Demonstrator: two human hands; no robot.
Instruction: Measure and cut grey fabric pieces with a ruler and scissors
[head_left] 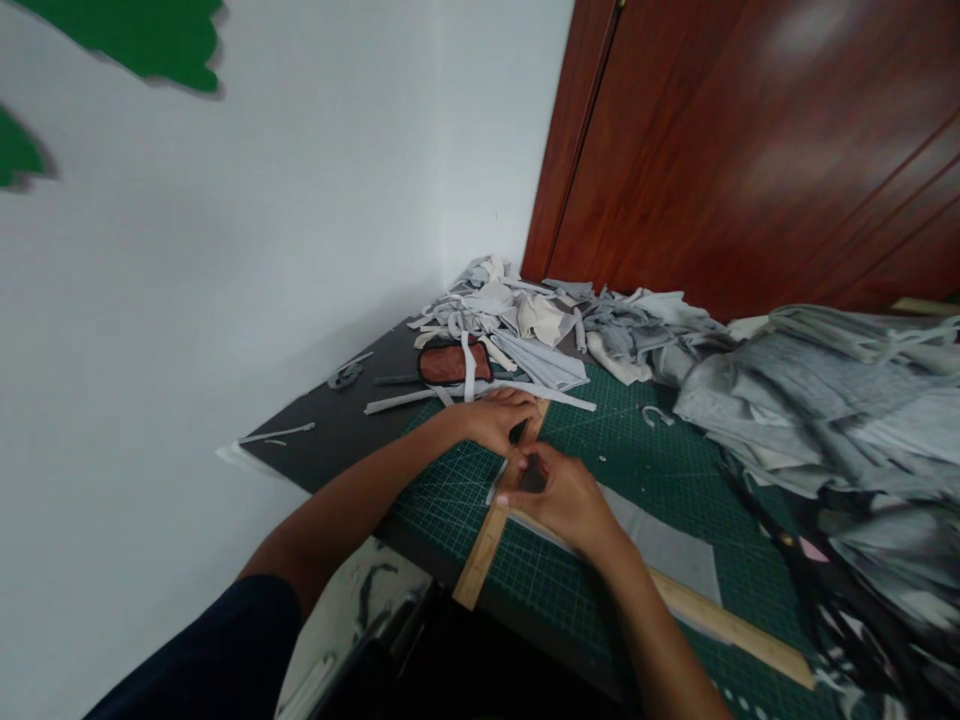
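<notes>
A short wooden ruler lies slanted across the green cutting mat, its near end reaching past the table edge. My left hand holds its far part, fingers on one side and thumb close to my right hand. My right hand has its thumb and index finger curved onto the same ruler's middle. Beneath my right forearm runs a longer wooden ruler, roughly crosswise to the short one. Along it lies a flat piece of light grey fabric, partly covered by the right hand and arm.
Grey and white fabric scraps are heaped at the back. A large grey cloth pile stands on the right, with black-handled scissors before it. A brown pad with black edging lies beyond my left hand. A white wall borders the left.
</notes>
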